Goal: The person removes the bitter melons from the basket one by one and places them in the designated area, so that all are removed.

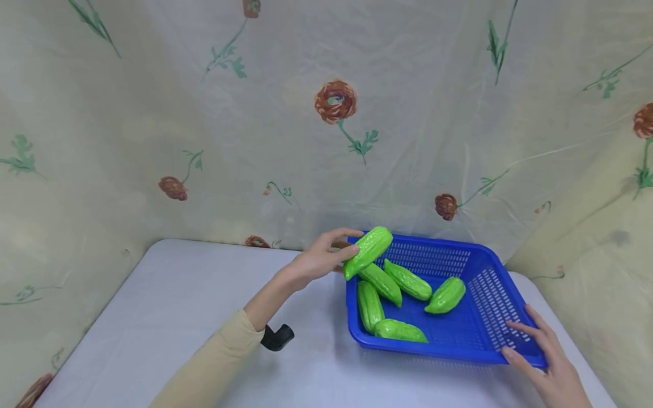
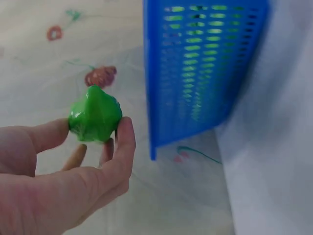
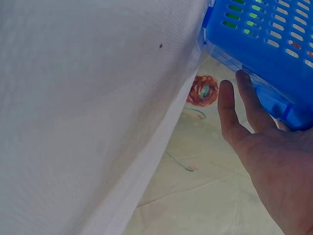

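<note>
A ridged light-green bitter gourd point(image 1: 371, 249) with a pointed tip is pinched between the thumb and fingers of my left hand point(image 1: 318, 258). This hand is at the left rim of a blue plastic basket point(image 1: 482, 354), with the gourd over the basket's back-left corner. Seen end-on in the left wrist view, the held gourd point(image 2: 95, 117) is beside the basket's perforated wall point(image 2: 195, 73). Several more bitter gourds point(image 1: 446, 294) lie inside, mostly toward the left. My right hand point(image 1: 553, 362) holds the near right corner of the basket, thumb and fingers spread about the rim; some fingers are hidden in the right wrist view.
The basket is on a table with a white cloth point(image 1: 204, 294), toward its right side. A black curved object point(image 1: 278, 338) shows beside my left forearm, partly hidden by the sleeve. Flower-patterned sheeting point(image 1: 285, 141) hangs behind and at both sides.
</note>
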`<state>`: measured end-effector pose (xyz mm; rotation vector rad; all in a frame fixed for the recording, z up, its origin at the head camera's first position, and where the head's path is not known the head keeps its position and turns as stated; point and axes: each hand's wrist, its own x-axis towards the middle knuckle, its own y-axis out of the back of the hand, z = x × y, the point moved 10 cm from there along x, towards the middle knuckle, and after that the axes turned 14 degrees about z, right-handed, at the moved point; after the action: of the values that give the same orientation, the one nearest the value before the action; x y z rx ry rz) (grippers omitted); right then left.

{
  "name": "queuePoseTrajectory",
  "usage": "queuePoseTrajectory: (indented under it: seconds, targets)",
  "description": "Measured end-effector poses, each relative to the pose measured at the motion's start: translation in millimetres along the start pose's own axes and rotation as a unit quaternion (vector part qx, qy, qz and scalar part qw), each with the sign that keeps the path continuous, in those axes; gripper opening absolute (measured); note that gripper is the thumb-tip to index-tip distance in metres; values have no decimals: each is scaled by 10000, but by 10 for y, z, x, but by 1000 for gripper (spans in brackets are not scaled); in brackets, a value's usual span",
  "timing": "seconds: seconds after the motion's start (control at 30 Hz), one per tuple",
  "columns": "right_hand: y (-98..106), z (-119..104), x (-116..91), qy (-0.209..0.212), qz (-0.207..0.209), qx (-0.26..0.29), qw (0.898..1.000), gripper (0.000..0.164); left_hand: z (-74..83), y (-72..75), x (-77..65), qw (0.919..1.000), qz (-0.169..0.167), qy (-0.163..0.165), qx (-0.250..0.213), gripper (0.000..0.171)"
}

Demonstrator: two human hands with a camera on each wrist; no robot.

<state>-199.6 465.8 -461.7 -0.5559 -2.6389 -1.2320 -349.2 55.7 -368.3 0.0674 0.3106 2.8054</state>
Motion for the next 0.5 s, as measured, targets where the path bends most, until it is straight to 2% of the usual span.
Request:
queuePoseTrajectory:
  seconds: [0.13, 0.23, 0.33, 0.5]
  targets:
    - [-1, 21, -10, -81, -10, 5, 10000, 60, -217, 211, -37, 9981, 546, 268, -138, 50]
    - [5, 9, -17, 21, 48, 7, 10000, 59, -383, 348, -38, 9952, 860, 429, -183, 52]
    - [14, -16, -24, 172, 118, 8, 9998, 56, -525, 440, -33, 9925, 1019, 616, -260, 55]
    - [19, -52, -27, 300, 161, 40, 9994, 54, -734, 503, -40, 9885, 1147, 900, -410, 54]
